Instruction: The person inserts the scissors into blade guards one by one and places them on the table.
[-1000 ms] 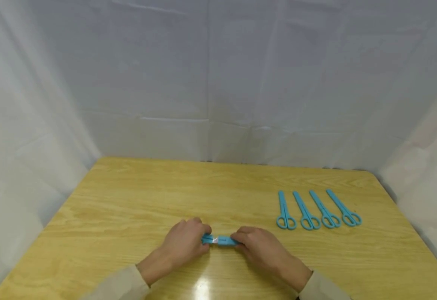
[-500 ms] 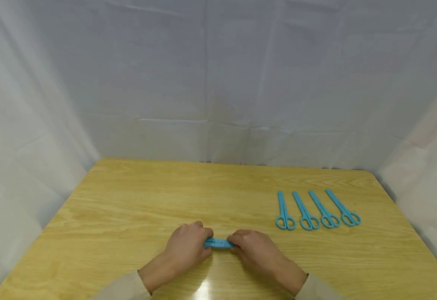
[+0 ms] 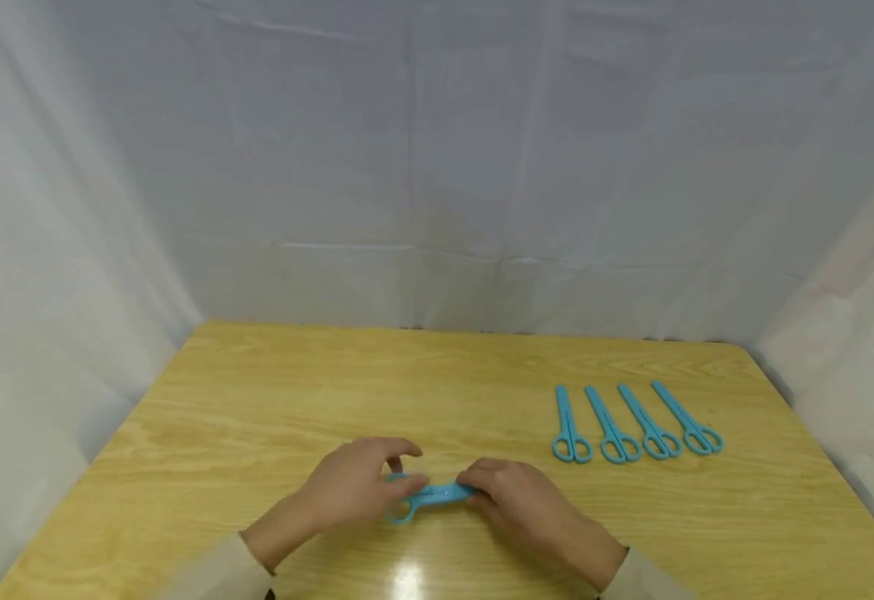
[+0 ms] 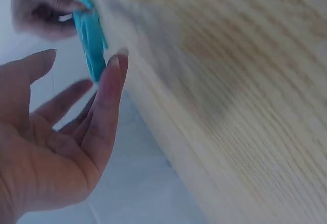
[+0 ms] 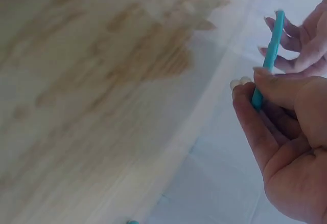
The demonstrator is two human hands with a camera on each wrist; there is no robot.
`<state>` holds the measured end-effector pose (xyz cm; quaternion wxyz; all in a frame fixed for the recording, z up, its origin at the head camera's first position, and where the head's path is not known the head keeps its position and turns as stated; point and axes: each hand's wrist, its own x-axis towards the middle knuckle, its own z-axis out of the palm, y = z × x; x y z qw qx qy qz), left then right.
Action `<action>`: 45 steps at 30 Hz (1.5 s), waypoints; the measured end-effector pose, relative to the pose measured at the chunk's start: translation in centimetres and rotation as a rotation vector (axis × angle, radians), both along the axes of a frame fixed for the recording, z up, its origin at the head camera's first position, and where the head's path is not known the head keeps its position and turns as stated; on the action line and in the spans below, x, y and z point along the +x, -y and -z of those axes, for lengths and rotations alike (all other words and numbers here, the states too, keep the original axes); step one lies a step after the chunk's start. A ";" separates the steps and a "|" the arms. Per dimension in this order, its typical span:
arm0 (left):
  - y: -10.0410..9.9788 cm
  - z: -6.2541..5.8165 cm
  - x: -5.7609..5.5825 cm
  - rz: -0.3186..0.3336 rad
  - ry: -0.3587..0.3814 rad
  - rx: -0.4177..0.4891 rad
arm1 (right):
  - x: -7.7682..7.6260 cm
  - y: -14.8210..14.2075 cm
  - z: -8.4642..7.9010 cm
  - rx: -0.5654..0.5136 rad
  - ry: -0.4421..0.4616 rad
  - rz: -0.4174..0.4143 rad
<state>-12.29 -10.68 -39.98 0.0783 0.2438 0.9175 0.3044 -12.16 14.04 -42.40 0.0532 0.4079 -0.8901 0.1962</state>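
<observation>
A pair of light-blue scissors (image 3: pixel 442 494) lies sideways low over the front of the wooden table, its finger loops to the left. My right hand (image 3: pixel 522 506) pinches the blade end between thumb and fingers, hiding the tip. The right wrist view shows that pinch on the scissors (image 5: pixel 273 42) edge-on. Around the loops, my left hand (image 3: pixel 354 483) has its thumb and fingers spread and partly covers them. In the left wrist view this left hand (image 4: pixel 66 137) is relaxed and unclosed, its fingertips close to the scissors (image 4: pixel 91 40); whether they touch is unclear.
Several matching blue scissors stand in a row at the table's right, loops toward me, the leftmost scissors (image 3: pixel 567 425) nearest my right hand. White sheeting (image 3: pixel 437 167) hangs behind the wooden table (image 3: pixel 294 375) and along both sides.
The gap with bright metal between the two blue parts has closed. My left hand has loosened and moved slightly left, uncovering part of the loops. My right hand keeps its pinch.
</observation>
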 end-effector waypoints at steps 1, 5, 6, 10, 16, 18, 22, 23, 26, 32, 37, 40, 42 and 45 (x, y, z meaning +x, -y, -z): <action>0.4 -0.1 -0.3 0.011 0.075 0.065 | 0.0 -0.1 -0.1 -0.009 -0.002 -0.011; 2.0 0.1 -1.3 0.089 0.393 0.315 | 0.0 -0.3 -0.5 -0.023 -0.012 -0.053; 2.3 0.3 -1.5 0.106 0.465 0.360 | 0.0 -0.3 -0.6 -0.020 -0.004 -0.061; 3.0 0.8 -1.8 0.141 0.615 0.429 | 0.0 -0.2 -0.9 -0.002 0.033 -0.094; 2.9 1.1 -1.5 0.100 0.641 0.472 | -0.2 -0.2 -1.0 0.005 0.052 -0.086; 2.7 1.1 -1.2 0.068 0.632 0.490 | -0.2 -0.4 -1.0 0.008 0.058 -0.053; 2.3 1.2 -0.7 -0.033 0.611 0.556 | 0.0 -0.7 -0.9 -0.059 -0.023 0.032; 2.2 1.2 -0.7 -0.062 0.603 0.580 | 0.1 -0.8 -0.9 -0.097 -0.058 0.052; 1.8 1.5 -0.4 -0.152 0.576 0.666 | 0.6 -0.4 -1.0 -0.223 -0.121 0.110; 0.4 2.4 0.6 -0.247 0.536 0.830 | 1.9 1.2 -0.8 -0.334 0.242 0.156; -0.6 2.4 1.4 -0.322 0.523 0.920 | 2.1 2.4 -0.4 -0.461 0.561 0.201; -1.3 2.4 1.8 -0.375 0.483 0.960 | 2.1 2.9 -0.3 -0.588 0.707 0.228; -1.6 2.4 2.1 -0.404 0.454 0.977 | 2.1 3.1 -0.3 -0.678 0.799 0.237; -1.8 2.5 2.5 -0.414 0.451 0.987 | 1.9 3.1 -0.1 -0.771 0.873 0.223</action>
